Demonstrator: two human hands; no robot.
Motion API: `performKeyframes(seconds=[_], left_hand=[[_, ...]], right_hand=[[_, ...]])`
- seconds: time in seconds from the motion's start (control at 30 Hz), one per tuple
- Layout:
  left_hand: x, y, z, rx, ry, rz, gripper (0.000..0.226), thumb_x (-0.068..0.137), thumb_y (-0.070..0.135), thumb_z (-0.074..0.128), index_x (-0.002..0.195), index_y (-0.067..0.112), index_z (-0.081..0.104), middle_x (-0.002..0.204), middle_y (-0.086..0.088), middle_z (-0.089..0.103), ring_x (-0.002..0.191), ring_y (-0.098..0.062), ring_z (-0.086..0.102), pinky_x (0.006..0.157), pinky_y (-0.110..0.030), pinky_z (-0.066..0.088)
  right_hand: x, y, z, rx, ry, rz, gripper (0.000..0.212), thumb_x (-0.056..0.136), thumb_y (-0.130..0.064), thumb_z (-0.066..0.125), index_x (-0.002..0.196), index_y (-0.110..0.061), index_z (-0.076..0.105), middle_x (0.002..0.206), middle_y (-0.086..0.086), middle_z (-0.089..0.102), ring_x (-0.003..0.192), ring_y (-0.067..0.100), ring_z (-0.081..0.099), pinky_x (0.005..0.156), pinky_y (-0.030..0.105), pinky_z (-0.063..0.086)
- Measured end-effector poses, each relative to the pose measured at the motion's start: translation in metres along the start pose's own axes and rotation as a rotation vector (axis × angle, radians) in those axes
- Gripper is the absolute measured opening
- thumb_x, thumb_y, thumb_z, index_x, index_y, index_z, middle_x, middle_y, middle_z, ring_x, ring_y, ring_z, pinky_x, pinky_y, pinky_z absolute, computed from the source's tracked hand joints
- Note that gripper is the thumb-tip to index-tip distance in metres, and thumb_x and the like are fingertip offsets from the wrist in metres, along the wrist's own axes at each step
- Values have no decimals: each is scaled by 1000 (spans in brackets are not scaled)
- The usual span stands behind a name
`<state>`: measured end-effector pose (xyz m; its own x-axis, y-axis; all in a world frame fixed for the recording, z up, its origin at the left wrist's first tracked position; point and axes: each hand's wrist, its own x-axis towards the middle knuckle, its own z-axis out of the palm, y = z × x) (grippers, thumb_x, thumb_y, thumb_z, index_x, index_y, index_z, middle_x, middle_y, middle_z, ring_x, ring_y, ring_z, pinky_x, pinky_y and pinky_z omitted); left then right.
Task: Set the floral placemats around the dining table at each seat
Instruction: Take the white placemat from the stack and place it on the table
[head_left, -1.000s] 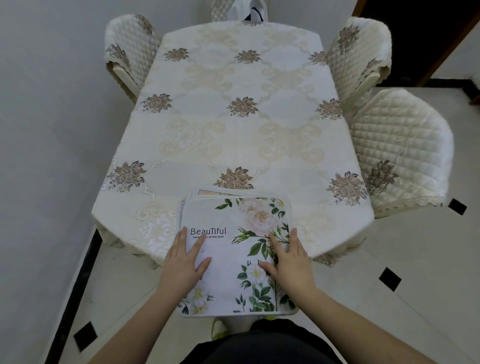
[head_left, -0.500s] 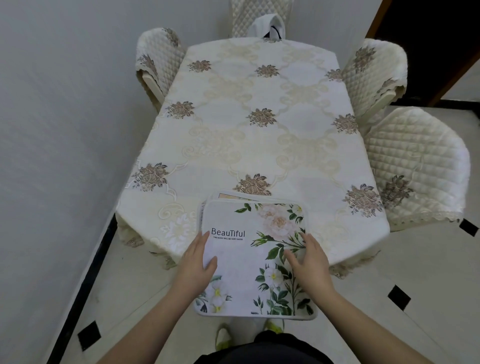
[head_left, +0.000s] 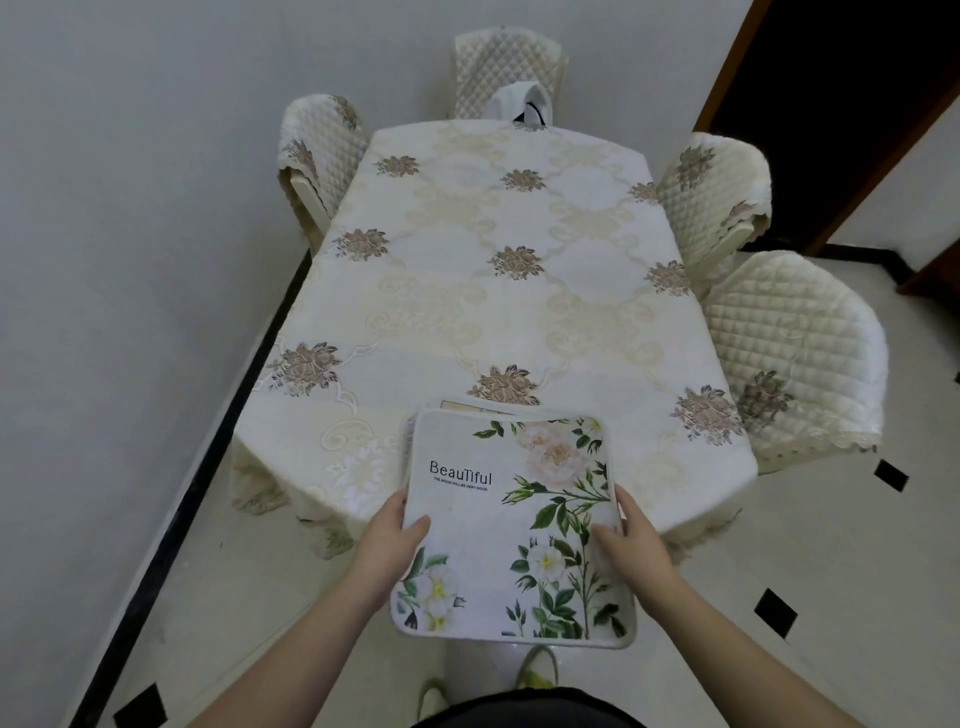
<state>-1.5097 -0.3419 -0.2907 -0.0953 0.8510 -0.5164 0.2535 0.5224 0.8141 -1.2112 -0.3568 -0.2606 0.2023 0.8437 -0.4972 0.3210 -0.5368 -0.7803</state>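
Observation:
A stack of floral placemats (head_left: 511, 525), white with green leaves, pale flowers and the word "Beautiful", hangs over the near edge of the dining table (head_left: 483, 291). Its far part lies on the cream tablecloth; its near part sticks out over the floor. My left hand (head_left: 387, 545) grips the stack's left edge, thumb on top. My right hand (head_left: 631, 545) grips the right edge the same way. Edges of lower mats show at the far left corner.
Quilted cream chairs stand around the table: one at the far end (head_left: 506, 67), one far left (head_left: 317, 150), two on the right (head_left: 711, 192) (head_left: 795, 353). A white wall runs close along the left. A dark doorway (head_left: 852, 104) is at the upper right.
My hands slid from lying flat on top of the stack to gripping its left and right edges. The view pulled back, and the stack now overhangs the table edge more.

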Motion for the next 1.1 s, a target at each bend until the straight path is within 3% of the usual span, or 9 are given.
performKeyframes(seconds=[0.13,0.23,0.37,0.53,0.67,0.83,1.0,1.1], left_hand=[[-9,16,-12,-23,-48,48,32,95,8,57,125,20,57,110,-1,73,92,-18,73,83,-43,59],[-13,41,-18,-19,-52,142,31,96,8,58,122,25,55,108,0,73,88,-17,74,75,-35,59],[-18,78,-15,44,-124,270,35,96,12,59,123,33,50,110,6,72,92,-13,72,81,-36,58],[-22,111,0,50,-195,353,34,96,14,59,121,38,54,110,8,73,90,-13,74,80,-41,60],[-26,131,21,28,-256,353,38,97,15,60,131,30,53,110,1,74,87,-22,75,79,-52,59],[-37,153,56,-28,-319,322,37,96,9,60,129,27,55,100,-7,77,82,-35,75,79,-58,57],[-59,181,109,-87,-367,287,31,96,5,59,121,21,58,99,-12,76,82,-41,73,78,-60,57],[-76,198,153,-63,-402,293,32,96,7,60,124,21,58,99,-14,76,80,-41,73,75,-58,58]], right_hand=[[-20,-13,-6,99,58,-57,49,95,-8,55,136,-33,45,115,-4,68,91,13,71,77,37,60],[-33,-18,-23,198,114,-77,47,96,-11,56,135,-35,45,113,-1,70,91,16,72,80,43,60],[-50,-29,-49,298,178,-92,46,96,-10,56,133,-36,45,110,6,71,88,25,73,77,51,59],[-72,-37,-73,337,283,-110,45,95,-7,57,127,-37,47,107,4,72,86,25,74,77,51,59],[-92,-31,-96,411,332,-119,42,95,-4,56,125,-33,51,106,4,73,86,24,74,79,52,58],[-106,-15,-132,522,343,-108,42,96,-4,55,130,-28,50,105,10,73,85,31,74,74,51,59],[-123,7,-182,621,380,-111,41,96,-5,55,129,-29,51,102,10,75,83,34,74,65,47,60],[-135,24,-223,650,421,-124,38,96,-4,56,125,-29,52,95,8,76,82,34,73,71,52,59]])
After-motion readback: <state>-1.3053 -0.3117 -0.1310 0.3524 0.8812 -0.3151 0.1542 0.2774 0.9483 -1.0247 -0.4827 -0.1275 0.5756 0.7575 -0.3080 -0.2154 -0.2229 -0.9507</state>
